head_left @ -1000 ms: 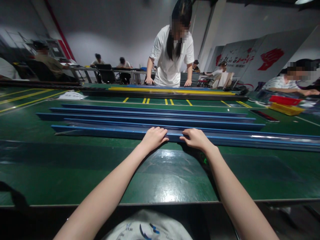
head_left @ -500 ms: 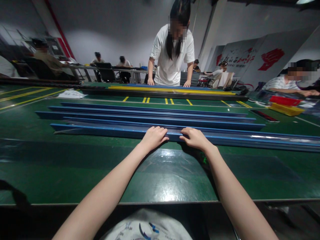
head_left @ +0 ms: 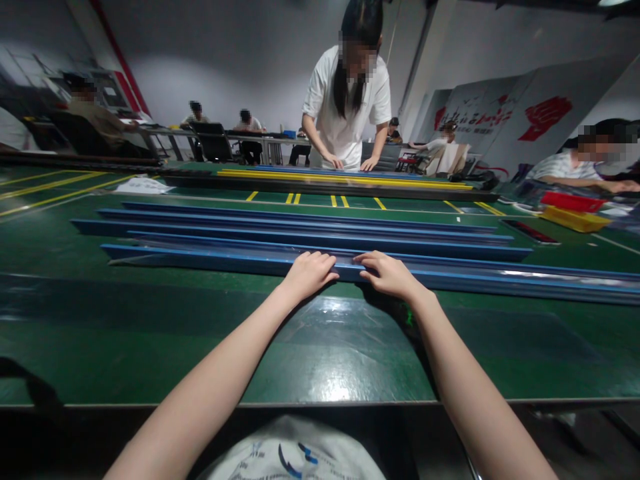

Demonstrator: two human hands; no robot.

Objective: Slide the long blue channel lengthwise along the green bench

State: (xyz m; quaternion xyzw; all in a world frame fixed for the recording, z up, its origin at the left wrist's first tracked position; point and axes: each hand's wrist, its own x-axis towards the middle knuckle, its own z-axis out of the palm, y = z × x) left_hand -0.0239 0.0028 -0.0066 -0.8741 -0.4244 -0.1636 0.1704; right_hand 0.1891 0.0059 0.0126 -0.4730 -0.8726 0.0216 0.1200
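A long blue channel strip with raised edges lies crosswise on the green table, nearest to me. Over its front edge, my left hand is closed, fingers inside the channel and thumb in front. My right hand grips the same edge a short way to the right, its index finger stretched out over the channel. Clear film shows along the channel, wrinkled near its left end. Between my forearms and beyond, a flat transparent sheet lies on the tabletop.
More blue strips lie just behind. Farther back are yellow strips and a black strip, where a co-worker leans over. A phone and red and yellow bins sit at the right.
My right index finger has stretched out leftward over the channel; my left hand is nearly still. The co-worker's hands have moved closer together.
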